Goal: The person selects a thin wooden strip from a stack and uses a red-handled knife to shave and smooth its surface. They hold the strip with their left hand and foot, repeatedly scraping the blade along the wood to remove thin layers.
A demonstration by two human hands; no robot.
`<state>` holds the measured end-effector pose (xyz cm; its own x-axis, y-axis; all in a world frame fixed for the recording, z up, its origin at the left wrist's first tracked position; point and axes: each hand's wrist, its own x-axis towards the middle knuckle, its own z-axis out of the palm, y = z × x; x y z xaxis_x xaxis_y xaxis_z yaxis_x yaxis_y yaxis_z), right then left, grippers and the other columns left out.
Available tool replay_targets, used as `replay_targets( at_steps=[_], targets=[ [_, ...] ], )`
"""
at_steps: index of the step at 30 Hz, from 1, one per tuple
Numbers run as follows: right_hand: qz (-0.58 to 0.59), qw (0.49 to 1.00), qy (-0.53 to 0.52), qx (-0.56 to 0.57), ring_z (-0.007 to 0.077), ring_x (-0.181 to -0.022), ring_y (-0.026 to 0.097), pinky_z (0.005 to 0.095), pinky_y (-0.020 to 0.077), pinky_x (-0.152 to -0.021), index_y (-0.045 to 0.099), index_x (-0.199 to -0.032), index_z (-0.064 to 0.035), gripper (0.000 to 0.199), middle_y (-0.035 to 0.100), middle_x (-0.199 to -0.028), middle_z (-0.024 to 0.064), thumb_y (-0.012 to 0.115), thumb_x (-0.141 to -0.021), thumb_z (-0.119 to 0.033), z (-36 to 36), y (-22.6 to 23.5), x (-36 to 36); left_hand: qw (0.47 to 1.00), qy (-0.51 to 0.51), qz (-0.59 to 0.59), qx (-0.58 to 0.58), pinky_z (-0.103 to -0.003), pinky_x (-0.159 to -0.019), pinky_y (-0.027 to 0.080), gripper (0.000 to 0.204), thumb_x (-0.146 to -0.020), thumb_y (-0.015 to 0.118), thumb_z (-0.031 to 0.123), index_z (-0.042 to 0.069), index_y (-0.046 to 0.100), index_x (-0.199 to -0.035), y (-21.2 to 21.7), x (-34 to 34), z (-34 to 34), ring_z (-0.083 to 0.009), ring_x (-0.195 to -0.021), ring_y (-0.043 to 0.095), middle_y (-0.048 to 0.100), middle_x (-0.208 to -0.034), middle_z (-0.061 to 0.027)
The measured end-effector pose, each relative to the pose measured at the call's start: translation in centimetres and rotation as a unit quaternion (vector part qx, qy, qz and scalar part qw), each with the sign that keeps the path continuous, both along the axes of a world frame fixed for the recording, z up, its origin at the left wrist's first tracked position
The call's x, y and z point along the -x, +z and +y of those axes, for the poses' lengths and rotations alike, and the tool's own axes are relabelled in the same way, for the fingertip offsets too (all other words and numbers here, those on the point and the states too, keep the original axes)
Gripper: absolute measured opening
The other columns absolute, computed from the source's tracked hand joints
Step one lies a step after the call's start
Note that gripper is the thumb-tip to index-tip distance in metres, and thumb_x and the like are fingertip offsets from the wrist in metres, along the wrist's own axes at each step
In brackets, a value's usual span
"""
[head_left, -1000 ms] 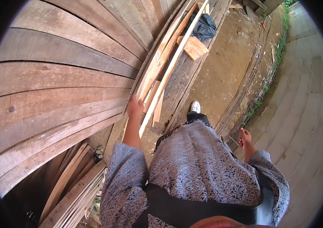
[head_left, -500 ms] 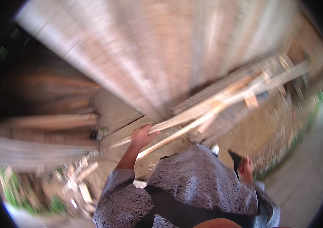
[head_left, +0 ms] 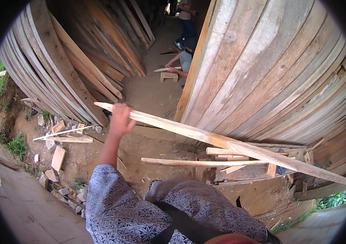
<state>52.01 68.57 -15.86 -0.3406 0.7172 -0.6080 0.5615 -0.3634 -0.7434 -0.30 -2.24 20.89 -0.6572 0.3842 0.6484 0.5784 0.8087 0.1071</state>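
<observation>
My left hand (head_left: pixel 121 120) is closed round a long, pale wooden board (head_left: pixel 189 132) close to its pointed left end. The board slants across in front of me, its far right end reaching over the lumber at the right. Below it lies another pale strip of wood (head_left: pixel 197 163), apart from my hand. My right hand is out of sight behind my patterned clothing. A small dark pointed tip (head_left: pixel 238 201) shows beside the cloth at the right; what it belongs to is hidden.
Upright plank walls (head_left: pixel 262 69) flank a doorway. Inside, a crouching person's hands (head_left: pixel 172 68) hold a wood piece over a low wooden stool (head_left: pixel 169 76); another person stands farther back. Leaning boards (head_left: pixel 112 36) line the left. Stones and offcuts (head_left: pixel 58 158) lie on the dirt at left.
My view has swung toward the doorway and sharpened. My left hand has lifted the board's near end up and leftward. My right hand, visible earlier with a dark object, has left view.
</observation>
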Motion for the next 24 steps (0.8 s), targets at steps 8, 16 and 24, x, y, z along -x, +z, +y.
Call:
replay_targets(
  at_steps=[8, 16, 24],
  targets=[
    [-0.011, 1.0, -0.008, -0.008, 0.013, -0.039, 0.044, 0.0294, 0.0297, -0.038, 0.047, -0.06, -0.0112, 0.056, 0.048, -0.048, 0.0036, 0.055, -0.099, -0.051, -7.1, 12.5, 6.8, 0.986, 0.063, 0.084, -0.131, -0.055, -0.115, 0.029, 0.047, -0.068, 0.064, 0.01, 0.002, 0.054, -0.114, 0.4, 2.0, -6.1, -0.0443, -0.127, 0.044, 0.053, -0.13, -0.021],
    [0.009, 0.999, -0.027, 0.025, 0.0147, -0.043, 0.047, 0.0311, 0.0336, -0.041, 0.051, -0.067, -0.0083, 0.053, 0.052, -0.053, 0.0058, 0.054, -0.1, -0.05, -5.9, 11.9, 5.1, 0.979, 0.085, 0.108, -0.153, -0.057, -0.118, 0.026, 0.052, -0.07, 0.062, 0.006, 0.002, 0.05, -0.121, -1.9, 3.7, -7.3, -0.043, -0.122, 0.048, 0.054, -0.124, -0.0208],
    [0.003, 0.999, -0.029, 0.044, 0.0154, -0.045, 0.048, 0.0322, 0.0345, -0.042, 0.051, -0.07, -0.0072, 0.051, 0.054, -0.055, 0.0069, 0.055, -0.1, -0.049, -6.5, 11.7, 5.7, 0.974, 0.097, 0.12, -0.166, -0.056, -0.115, 0.03, 0.051, -0.072, 0.061, 0.006, -0.001, 0.05, -0.121, -2.2, 4.2, -8.9, -0.0452, -0.118, 0.049, 0.055, -0.118, -0.0225]
  ],
)
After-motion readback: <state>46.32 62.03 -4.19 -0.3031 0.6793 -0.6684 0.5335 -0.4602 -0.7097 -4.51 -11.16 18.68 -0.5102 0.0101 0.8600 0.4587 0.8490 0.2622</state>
